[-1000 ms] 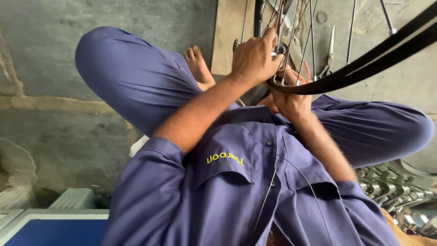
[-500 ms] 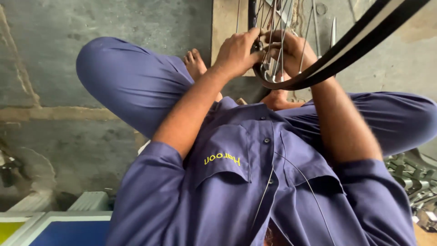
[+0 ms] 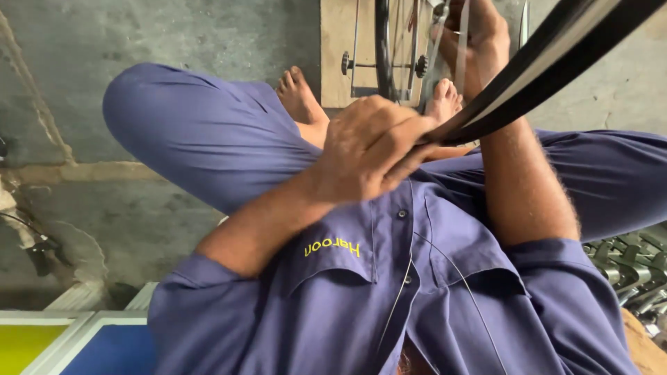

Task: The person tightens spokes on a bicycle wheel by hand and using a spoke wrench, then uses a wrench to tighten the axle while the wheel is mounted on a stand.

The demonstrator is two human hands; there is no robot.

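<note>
I sit cross-legged in a blue coverall with a bicycle wheel over my lap. Its black tyre and silver rim [image 3: 556, 62] run diagonally from the upper right down to my chest. My left hand [image 3: 372, 149] is closed around the lower end of that rim, just above my shirt. My right hand [image 3: 476, 38] is higher up, at the top edge of the view, its fingers wrapped around thin metal spokes [image 3: 417, 42] near the hub axle [image 3: 382, 66]. My bare feet [image 3: 299, 94] lie under the wheel.
A tan board [image 3: 337, 42] lies on the grey concrete floor [image 3: 174, 35] beneath the wheel. Several shiny metal parts [image 3: 632, 271] are piled at the right. Blue and yellow framed panels [image 3: 104, 347] sit at the lower left.
My left hand has come down from the spokes to grip the rim near my chest. My right hand has gone up to the spokes, and the rim has swung up and to the right.
</note>
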